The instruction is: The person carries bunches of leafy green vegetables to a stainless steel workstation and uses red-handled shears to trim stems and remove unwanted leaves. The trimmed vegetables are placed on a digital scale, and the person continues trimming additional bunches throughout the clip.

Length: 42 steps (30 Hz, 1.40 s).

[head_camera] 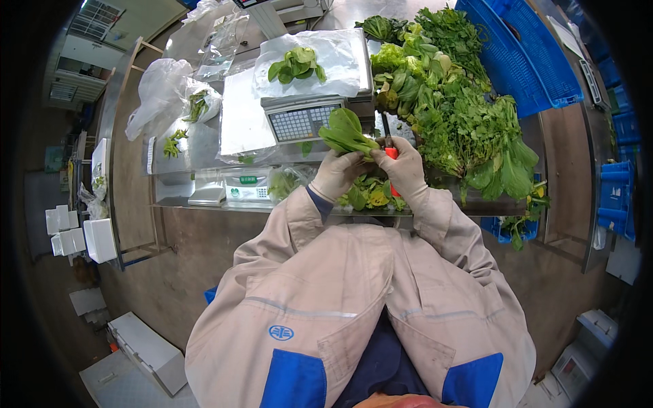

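My gloved left hand (336, 175) grips a green bok choy (346, 131) near its base, its leaves pointing up and left. Against the same base my gloved right hand (403, 166) is closed around the red handle of a knife (392, 153), whose dark blade extends away from me. Loose leaves (370, 194), some yellow, lie on the metal table below my hands. Another bok choy (296, 65) rests on a plastic sheet over the weighing scale (301, 124). To the right is a large heap of leafy greens (444, 112).
A blue plastic crate (525, 61) leans at the back right. Plastic bags (160, 92) and small green pieces (175, 144) lie at the left of the metal table. A second scale (248, 186) sits on the near ledge, beside a bag of greens (286, 182).
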Available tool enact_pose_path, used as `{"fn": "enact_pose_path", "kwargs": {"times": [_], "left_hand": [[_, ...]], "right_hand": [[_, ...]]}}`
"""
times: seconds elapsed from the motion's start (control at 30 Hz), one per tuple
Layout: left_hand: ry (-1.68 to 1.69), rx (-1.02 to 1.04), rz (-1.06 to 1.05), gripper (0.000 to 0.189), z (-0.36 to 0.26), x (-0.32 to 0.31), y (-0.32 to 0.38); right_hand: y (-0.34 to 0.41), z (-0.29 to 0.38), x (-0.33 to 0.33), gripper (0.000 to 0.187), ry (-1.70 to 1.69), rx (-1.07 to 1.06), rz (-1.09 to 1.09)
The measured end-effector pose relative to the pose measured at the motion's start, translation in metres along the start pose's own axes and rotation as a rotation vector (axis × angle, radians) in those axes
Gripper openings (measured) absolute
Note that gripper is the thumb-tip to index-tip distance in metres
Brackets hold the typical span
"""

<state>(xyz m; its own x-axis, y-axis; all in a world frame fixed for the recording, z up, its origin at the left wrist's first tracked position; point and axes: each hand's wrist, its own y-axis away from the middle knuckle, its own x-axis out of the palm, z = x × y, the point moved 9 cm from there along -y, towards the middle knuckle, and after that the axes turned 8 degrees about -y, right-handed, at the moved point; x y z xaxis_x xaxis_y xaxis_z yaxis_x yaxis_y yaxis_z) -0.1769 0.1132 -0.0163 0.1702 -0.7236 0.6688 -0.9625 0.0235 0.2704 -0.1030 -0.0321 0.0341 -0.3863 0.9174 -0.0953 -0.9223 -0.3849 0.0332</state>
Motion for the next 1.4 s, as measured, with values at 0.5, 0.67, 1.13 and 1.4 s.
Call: {"fn": "enact_pose_path", "kwargs": {"times": [0.5,0.67,1.13,1.4], "left_hand": [[0.052,0.042,-0.102,0.034,0.02,-0.021,-0.006],[0.158,0.162,-0.039,0.035,-0.019,0.013,-0.004],[-0.224,0.195,-0.034,0.037,-0.022,0.042,-0.006],[-0.427,0.258,-0.044,0.065,-0.048,0.027,0.0]], "right_hand": [[0.011,-0.03,0.014,0.023,-0.5,0.377,-0.13],[0.024,-0.098,-0.012,0.022,-0.709,0.618,-0.216],[0.017,-0.016,0.002,0.042,-0.774,0.42,0.149],[0.009,-0.011,-0.009,0.041,-0.732,0.395,0.082]]}}
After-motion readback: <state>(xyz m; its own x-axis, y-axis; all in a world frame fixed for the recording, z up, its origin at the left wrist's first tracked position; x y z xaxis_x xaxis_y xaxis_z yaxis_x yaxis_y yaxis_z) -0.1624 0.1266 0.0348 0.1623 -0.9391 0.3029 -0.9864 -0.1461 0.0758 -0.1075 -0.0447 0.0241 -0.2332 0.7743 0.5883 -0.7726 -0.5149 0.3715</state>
